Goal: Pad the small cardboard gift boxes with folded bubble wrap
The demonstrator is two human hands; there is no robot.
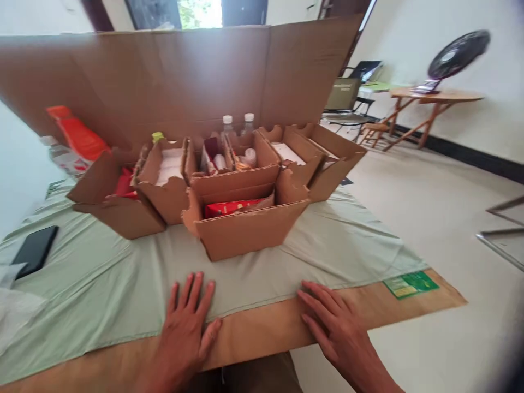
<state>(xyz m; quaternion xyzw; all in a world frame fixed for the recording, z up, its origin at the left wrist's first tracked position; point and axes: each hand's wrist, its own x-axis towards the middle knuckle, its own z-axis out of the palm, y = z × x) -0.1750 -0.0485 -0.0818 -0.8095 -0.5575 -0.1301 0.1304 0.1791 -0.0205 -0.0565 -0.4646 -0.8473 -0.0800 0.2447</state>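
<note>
My left hand (188, 322) lies flat on the table's front edge with its fingers spread, partly over the pale green cloth (245, 284). To its right, my right hand (333, 319) also rests flat on the edge, fingers stretched out and holding nothing. Beyond both hands stands a cardboard box (249, 232), open at the top, with a red packet (233, 207) inside. Behind it, several more open cardboard boxes form a row. One at the left (123, 215) holds something red; others hold white items, and small packages sit in the middle ones.
A tall cardboard panel (184, 82) stands behind the boxes. An orange-red bottle (77, 134) and clear bottles are near it. A black phone (36, 251) lies at the left, beside crumpled plastic (18, 314). A green card (411, 284) is at the right corner. Further off, a fan (456, 54) stands on a wooden table.
</note>
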